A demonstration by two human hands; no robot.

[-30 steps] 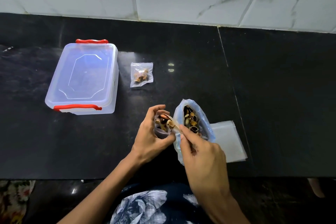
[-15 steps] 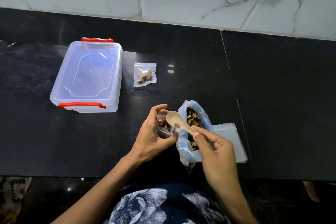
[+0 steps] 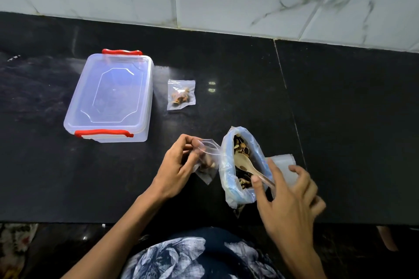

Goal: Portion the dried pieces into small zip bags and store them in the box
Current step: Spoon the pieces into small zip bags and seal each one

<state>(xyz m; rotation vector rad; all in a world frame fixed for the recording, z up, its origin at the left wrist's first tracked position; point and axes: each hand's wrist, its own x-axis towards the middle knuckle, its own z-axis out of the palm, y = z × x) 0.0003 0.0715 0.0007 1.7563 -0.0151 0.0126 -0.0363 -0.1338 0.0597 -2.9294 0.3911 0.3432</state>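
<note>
The left hand (image 3: pixel 179 165) pinches the half-filled small zip bag (image 3: pixel 207 163) just left of the big bag (image 3: pixel 242 165); its mouth looks unsealed, so tilting may spill pieces. The right hand (image 3: pixel 288 197), fingers loose, is beside the spoon (image 3: pixel 246 165).

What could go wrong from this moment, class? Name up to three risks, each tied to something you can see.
1. The small zip bag in the left hand looks unsealed; tipped, its pieces could spill.
2. The spoon lies loose in the big bag, which leans near the counter's front edge; the right hand could knock it over.
3. The box is still lidded, so a one-handed opening may be fumbled.
</note>
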